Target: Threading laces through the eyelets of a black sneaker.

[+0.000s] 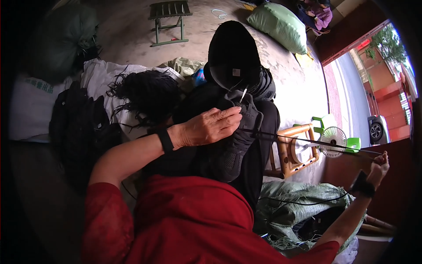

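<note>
Across my lap lies a black mesh shoe upper (233, 159). My left hand (210, 126) is over it, thumb and fingertips pinched together at a thin pale stick (243, 95) that points up and away. Out to the right, my right hand (380, 166) is closed on a black lace (303, 140), drawn taut from the shoe upper. Beyond the left fingertips stands a large black oval piece (233, 53) bearing a small white label; its kind cannot be made out. More dark shoe-like pieces (265, 86) sit beside it, partly hidden.
A bundle of black laces (147, 94) lies on white sacking at left, beside dark pieces (81, 119). At right are a bamboo stool (288, 165), a small fan (332, 141) and a green woven sack (281, 200). Farther off are a folding stool (170, 9), a stuffed sack (281, 28) and another person (318, 16).
</note>
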Available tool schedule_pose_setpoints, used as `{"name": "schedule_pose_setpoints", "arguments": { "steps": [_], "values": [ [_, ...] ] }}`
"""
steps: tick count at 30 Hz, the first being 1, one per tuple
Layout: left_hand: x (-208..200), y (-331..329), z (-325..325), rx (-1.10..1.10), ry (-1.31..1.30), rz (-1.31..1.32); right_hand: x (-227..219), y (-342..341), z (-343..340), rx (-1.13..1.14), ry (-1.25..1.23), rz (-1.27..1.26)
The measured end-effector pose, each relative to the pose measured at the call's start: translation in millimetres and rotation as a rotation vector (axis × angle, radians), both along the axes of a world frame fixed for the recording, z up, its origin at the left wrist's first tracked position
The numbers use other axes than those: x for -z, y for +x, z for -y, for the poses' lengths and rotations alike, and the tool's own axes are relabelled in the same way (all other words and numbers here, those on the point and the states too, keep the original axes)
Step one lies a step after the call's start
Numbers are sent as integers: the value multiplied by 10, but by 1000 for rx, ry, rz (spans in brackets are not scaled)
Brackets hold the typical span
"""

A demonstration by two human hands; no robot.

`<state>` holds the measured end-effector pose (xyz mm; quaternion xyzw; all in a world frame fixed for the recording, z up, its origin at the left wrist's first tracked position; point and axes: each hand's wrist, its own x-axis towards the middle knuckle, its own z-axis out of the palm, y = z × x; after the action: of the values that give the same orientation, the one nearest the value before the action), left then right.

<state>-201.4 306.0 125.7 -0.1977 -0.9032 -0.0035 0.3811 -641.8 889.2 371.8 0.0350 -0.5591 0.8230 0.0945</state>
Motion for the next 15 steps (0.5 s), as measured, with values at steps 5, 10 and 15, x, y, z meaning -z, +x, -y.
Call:
{"name": "schedule_pose_setpoints", "arguments": {
  "steps": [5, 10, 15],
  "values": [
    [-7, 37, 58, 65, 110, 36, -428, -122, 162, -354, 159, -121],
    [-122, -85, 49, 133, 495, 156, -827, 427, 696, -293, 473, -306],
    [-520, -341, -295, 195, 851, 502, -1320, 1328, 1461, 57, 1225, -963]
  ]
}}
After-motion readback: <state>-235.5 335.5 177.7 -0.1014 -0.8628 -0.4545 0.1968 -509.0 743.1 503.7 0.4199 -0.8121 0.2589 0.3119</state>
